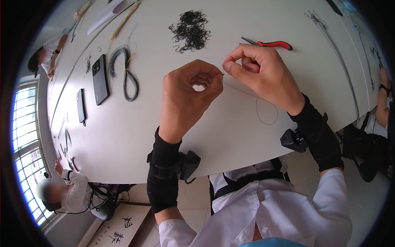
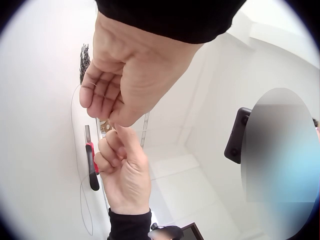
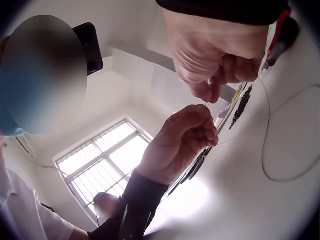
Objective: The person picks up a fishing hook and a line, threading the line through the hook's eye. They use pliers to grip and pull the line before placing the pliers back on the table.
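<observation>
In the head view, my left hand [image 1: 191,92] pinches a small black fish hook [image 1: 223,74] between thumb and forefinger; only a short dark end shows, the rest is hidden by the fingertips. Close beside it on the right, my right hand [image 1: 267,70] pinches thin clear fishing line, thumb against forefinger, the other fingers curled in. A loose loop of the fishing line [image 1: 277,113] hangs below the right hand, over the white table. The right wrist view shows the fingertips of both hands almost meeting, with a larger loop of line [image 3: 268,115] off to the side.
Beyond the hands lie a heap of black fish hooks [image 1: 190,32] and red-handled pliers [image 1: 277,44]. A tied bundle of line [image 1: 137,88] and two phones, a larger one [image 1: 100,80] and a smaller one [image 1: 81,105], lie left. Long strands [image 1: 341,57] run along the right. Other people sit around the table.
</observation>
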### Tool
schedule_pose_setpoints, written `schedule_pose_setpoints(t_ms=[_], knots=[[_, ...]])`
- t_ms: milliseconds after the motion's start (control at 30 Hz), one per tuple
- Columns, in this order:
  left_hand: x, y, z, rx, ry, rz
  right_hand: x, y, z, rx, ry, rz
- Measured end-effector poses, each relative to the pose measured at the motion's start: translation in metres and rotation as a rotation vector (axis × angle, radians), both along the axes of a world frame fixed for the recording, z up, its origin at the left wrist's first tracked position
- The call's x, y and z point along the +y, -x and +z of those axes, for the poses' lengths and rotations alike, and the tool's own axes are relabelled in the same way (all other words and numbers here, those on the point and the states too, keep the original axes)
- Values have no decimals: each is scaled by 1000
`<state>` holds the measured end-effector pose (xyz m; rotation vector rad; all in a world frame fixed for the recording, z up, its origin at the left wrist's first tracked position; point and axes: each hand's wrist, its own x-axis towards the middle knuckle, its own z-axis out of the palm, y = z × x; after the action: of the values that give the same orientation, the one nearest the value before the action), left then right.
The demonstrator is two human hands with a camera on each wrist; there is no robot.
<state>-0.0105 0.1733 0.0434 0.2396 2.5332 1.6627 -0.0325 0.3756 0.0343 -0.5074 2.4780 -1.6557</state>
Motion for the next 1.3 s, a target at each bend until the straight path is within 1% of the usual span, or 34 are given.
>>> schedule_pose_setpoints(t_ms=[133, 367, 567, 667, 733, 867, 1067, 1267, 1300], knots=[[0, -1, 0, 0, -35, -21, 1, 1, -3, -54, 33, 17], [0, -1, -2, 6, -144, -8, 2, 3, -8, -170, 105, 63], [0, -2, 2, 24, -228, 20, 1, 2, -3, -230, 143, 74], [1, -1, 3, 21, -264, 33, -4, 3, -12, -120, 246, 30], [1, -2, 3, 19, -252, 30, -4, 2, -11, -119, 252, 14], [2, -2, 3, 12, -320, 92, -6, 0, -10, -100, 289, -8], [3, -1, 2, 22, -395, 87, -10, -7, -3, -64, 243, -24], [3, -1, 1, 70, -403, 117, -15, -12, -2, 121, 160, -70], [4, -1, 2, 81, -392, 129, -14, -13, 0, 151, 113, -67]])
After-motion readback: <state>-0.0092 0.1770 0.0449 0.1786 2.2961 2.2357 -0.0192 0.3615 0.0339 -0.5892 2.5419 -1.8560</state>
